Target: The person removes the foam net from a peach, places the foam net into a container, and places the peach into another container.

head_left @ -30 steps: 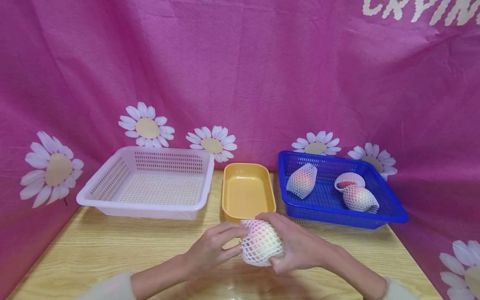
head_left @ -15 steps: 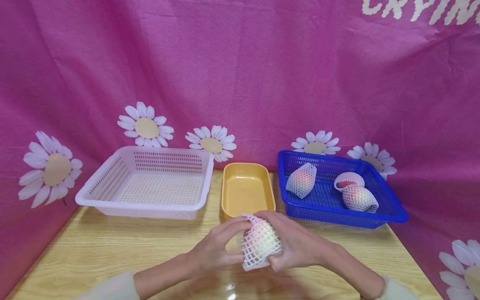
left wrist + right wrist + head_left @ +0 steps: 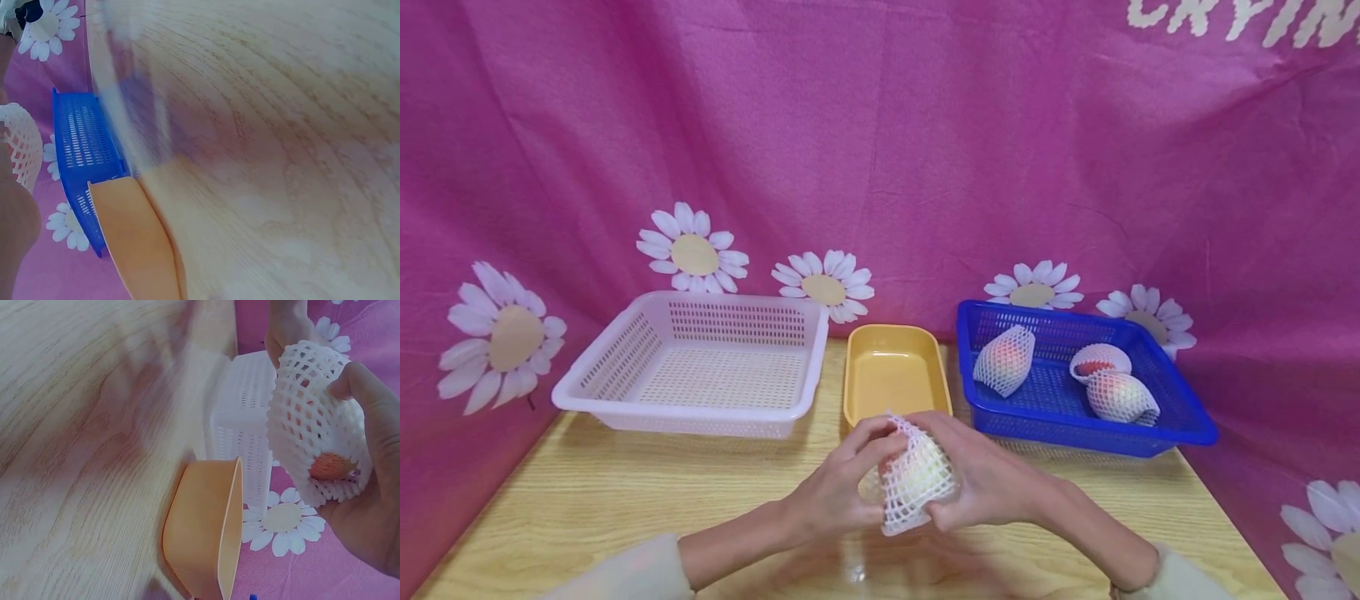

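A round red-and-yellow fruit (image 3: 925, 477) in a white foam net sleeve (image 3: 309, 400) is held between both hands, above the table in front of the yellow tray. My right hand (image 3: 988, 483) grips it from the right, thumb low and fingers over the top. On the other side, my left hand (image 3: 831, 492) pinches the sleeve's open left edge, fingers above and thumb below. In the right wrist view a bare orange-red patch of the fruit (image 3: 332, 467) shows at one end of the net. The left wrist view catches only part of the netted fruit at its left edge.
A blue basket (image 3: 1090, 439) at the right holds several fruits in foam nets (image 3: 1004, 362). The yellow tray (image 3: 898, 379) stands in the middle, and a white basket (image 3: 692, 410) at the left. All rest on a wooden table (image 3: 587, 500) before a pink daisy cloth (image 3: 910, 167).
Both hands have risen slightly with the fruit. The left fingers have moved further over the net's opening, and the sleeve now stands more stretched and tilted, with a peak at the top.
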Tool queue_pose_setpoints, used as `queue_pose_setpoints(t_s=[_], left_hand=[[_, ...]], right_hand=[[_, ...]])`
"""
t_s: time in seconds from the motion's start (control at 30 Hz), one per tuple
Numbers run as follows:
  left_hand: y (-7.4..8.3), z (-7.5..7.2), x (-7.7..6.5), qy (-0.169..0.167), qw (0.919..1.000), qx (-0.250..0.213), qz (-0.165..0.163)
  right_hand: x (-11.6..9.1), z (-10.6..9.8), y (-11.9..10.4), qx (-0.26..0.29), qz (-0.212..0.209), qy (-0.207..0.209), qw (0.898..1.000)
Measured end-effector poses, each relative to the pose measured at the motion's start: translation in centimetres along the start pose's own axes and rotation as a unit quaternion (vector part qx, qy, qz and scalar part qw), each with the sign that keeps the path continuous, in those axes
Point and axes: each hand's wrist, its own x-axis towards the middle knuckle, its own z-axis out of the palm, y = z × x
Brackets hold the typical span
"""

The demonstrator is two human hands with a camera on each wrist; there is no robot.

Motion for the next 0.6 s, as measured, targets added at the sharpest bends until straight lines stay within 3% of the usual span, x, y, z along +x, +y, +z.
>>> queue_pose_setpoints(t_s=[0.17, 0.4, 0.6], left_hand=[[-0.2, -0.3, -0.6, 0.004, 0.9998, -0.001, -0.018], [-0.1, -1.0, -0.9, 0.008, 0.9970, -0.018, -0.075], [-0.5, -1.5, -1.1, 0.017, 0.9956, -0.020, -0.090]], right_hand=[[0.4, -0.1, 0.2, 0.005, -0.006, -0.025, 1.000], [0.8, -1.5, 0.5, -0.001, 0.048, -0.050, 0.998], [1.0, -2.3, 1.1, -0.016, 0.028, -0.041, 0.999]])
